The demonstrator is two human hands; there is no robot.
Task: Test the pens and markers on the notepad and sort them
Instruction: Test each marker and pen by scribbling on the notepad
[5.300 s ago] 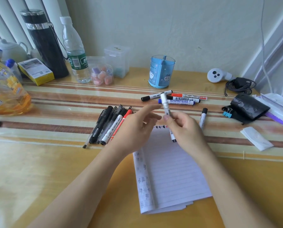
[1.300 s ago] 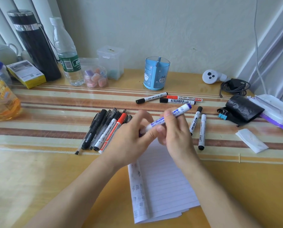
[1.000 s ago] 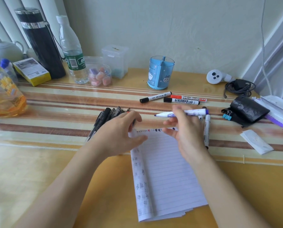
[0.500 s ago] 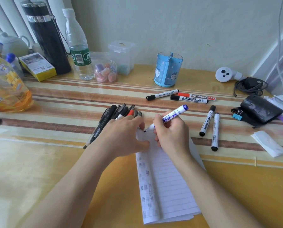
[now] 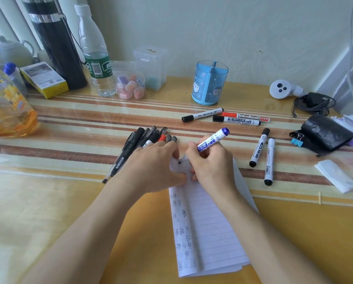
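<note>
My right hand (image 5: 211, 168) grips a white marker with a blue end (image 5: 213, 140), its tip pressed to the top of the lined notepad (image 5: 204, 226). My left hand (image 5: 153, 167) lies on the notepad's top left corner, fingers curled; I cannot see whether it holds the cap. A bundle of black and red pens (image 5: 138, 143) lies just left of my left hand. Three markers (image 5: 226, 117) lie beyond the notepad in front of a blue pen holder (image 5: 209, 83). Two black-capped markers (image 5: 263, 156) lie to the right.
A black flask (image 5: 56, 42), water bottle (image 5: 94, 54), clear jar (image 5: 130, 87) and plastic box (image 5: 151, 68) stand at the back left. A yellow oil bottle (image 5: 5, 103) is far left. A black pouch (image 5: 325, 134), binder clip (image 5: 296, 139), cable (image 5: 313, 103) and folded paper (image 5: 337, 175) sit at the right.
The marker was uncapped with both hands, then my right hand brought it down tip-first onto the notepad's top. My left hand came down to hold the page corner.
</note>
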